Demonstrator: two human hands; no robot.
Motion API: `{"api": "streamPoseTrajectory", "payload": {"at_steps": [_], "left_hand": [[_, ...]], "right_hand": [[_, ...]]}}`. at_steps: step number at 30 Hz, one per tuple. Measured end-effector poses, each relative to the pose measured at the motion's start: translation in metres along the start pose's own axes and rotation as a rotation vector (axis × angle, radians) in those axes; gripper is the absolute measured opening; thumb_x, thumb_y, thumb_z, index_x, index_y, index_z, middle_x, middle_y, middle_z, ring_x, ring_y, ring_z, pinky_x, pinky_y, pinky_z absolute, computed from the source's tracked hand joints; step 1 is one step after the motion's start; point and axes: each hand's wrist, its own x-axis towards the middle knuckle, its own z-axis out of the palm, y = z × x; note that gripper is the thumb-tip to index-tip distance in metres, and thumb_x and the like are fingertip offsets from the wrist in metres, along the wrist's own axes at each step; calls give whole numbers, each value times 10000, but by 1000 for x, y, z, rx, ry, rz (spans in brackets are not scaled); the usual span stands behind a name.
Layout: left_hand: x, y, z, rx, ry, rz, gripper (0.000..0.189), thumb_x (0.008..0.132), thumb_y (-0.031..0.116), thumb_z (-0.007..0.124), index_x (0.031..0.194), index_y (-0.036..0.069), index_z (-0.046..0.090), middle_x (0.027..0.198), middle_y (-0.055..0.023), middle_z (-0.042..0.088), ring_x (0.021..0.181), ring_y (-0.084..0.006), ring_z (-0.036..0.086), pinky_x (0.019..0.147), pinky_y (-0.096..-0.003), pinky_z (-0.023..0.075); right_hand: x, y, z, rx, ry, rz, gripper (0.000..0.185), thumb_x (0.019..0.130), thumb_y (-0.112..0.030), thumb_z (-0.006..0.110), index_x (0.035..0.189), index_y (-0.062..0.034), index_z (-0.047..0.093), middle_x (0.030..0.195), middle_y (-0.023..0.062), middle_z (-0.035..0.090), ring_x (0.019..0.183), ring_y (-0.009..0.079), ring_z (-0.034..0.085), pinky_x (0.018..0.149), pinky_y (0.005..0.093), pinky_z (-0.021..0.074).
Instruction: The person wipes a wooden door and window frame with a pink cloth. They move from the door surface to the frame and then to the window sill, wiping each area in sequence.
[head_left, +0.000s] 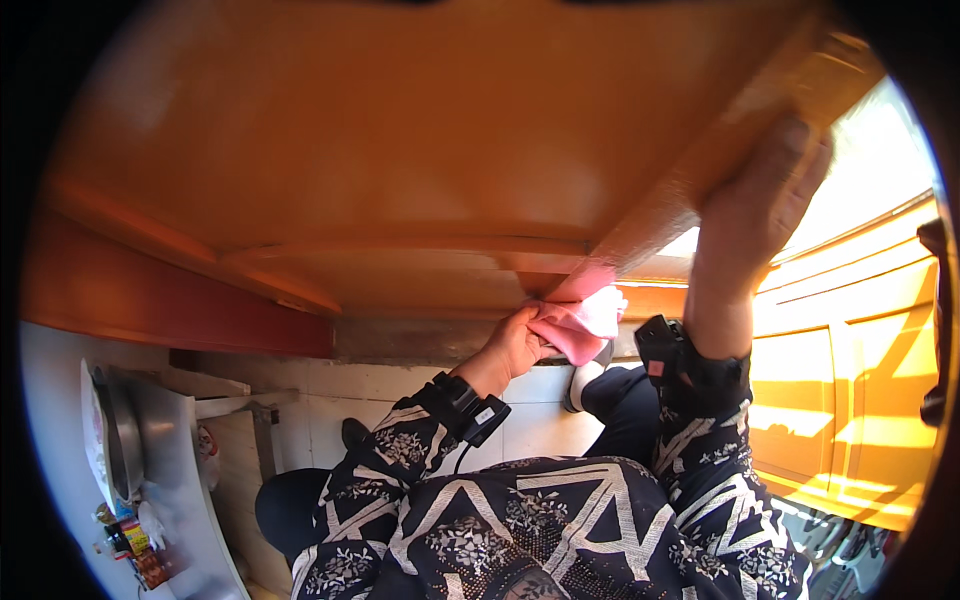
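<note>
My left hand (514, 346) holds a folded pink cloth (577, 326) against the lower edge of an orange-brown wooden door (420, 142). The cloth bunches around the corner of the door's frame, and its far part glows in bright light. Higher up on the right, my right hand (765, 187) grips the door's edge, its fingers reaching around the side and partly hidden in glare. Both wrists carry black strapped devices.
Another orange panelled door (832, 405) stands sunlit at the right, with hangers (847, 544) beneath it. A stone threshold (420, 341) borders white floor tiles (397, 420). At the left is a table (184, 450) with a metal basin (124, 435) and several small packages (139, 544).
</note>
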Motion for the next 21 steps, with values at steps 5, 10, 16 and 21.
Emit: {"api": "streamPoseTrajectory", "payload": {"at_steps": [5, 10, 16, 21], "left_hand": [[-49, 36, 59, 112, -217, 41, 375, 1070, 384, 437, 1245, 83, 578, 1336, -156, 623, 1259, -364, 600, 1086, -613, 438], [-111, 75, 130, 408, -319, 289, 500, 1038, 327, 531, 1472, 90, 456, 1427, -127, 571, 1311, -301, 565, 1090, -508, 467], [-206, 86, 198, 629, -411, 441, 718, 1018, 422, 538, 1597, 125, 234, 1543, -106, 441, 1395, -277, 475, 1113, -471, 453], [-243, 72, 207, 680, -418, 480, 675, 1050, 504, 465, 1562, 85, 331, 1508, -112, 491, 1371, -289, 506, 1112, -481, 450]], "right_hand": [[-1, -10, -3, 37, -142, 30, 506, 1087, -382, 484, 1472, -55, 449, 1296, 100, 615, 1174, 179, 551, 997, 307, 442], [4, -24, -33, -185, -276, 32, 541, 1052, -305, 565, 1462, 16, 420, 1284, 225, 586, 1145, 348, 604, 954, 403, 495], [-37, -74, -78, -31, -510, -304, 649, 929, -281, 726, 1482, -69, 463, 1448, 222, 502, 1321, 394, 511, 1072, 477, 463], [-83, -98, -76, 5, -838, -389, 601, 845, -129, 752, 1414, -142, 559, 1468, 212, 480, 1329, 421, 488, 1086, 495, 458]]}}
